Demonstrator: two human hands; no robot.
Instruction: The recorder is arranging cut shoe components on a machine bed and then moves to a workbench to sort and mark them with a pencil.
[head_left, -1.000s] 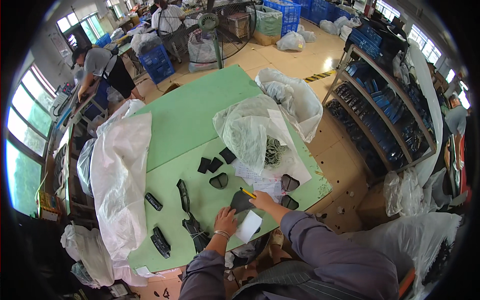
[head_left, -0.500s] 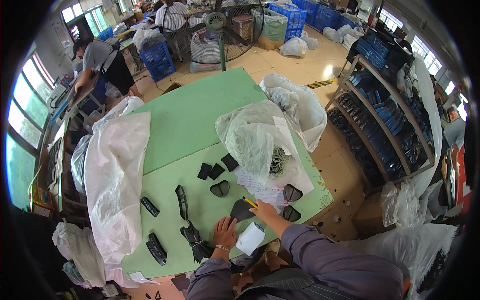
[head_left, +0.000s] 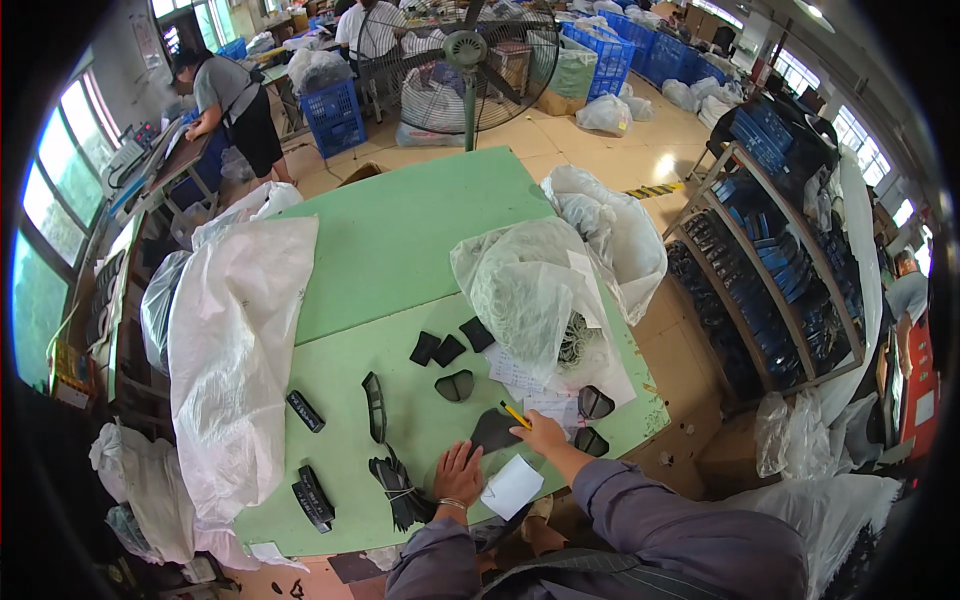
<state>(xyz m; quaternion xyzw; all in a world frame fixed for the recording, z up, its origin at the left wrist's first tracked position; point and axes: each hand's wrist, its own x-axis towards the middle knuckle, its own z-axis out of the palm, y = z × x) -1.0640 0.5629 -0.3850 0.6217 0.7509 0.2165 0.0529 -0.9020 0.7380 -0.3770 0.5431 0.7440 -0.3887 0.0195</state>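
On the green table, my left hand lies flat with fingers spread, its fingertips at the edge of a dark grey flat piece. My right hand closes around a slim yellow pen-like tool, which slants over that piece; I cannot tell its exact kind. A white sheet lies between my wrists. Left of my left hand is a tied bundle of black strips. Beyond the hands sit a dark rounded mesh-like piece and several small black pads. Two more rounded pieces lie right.
A clear plastic bag of pale cords and written papers occupy the table's right. White sacking covers its left edge. A rack stands right, a large fan behind. Another person works at far left.
The whole view has shifted slightly, so the table sits a little lower and further right. The white sheet now appears flatter and turned. Both hands stay at nearly the same spots on the table.
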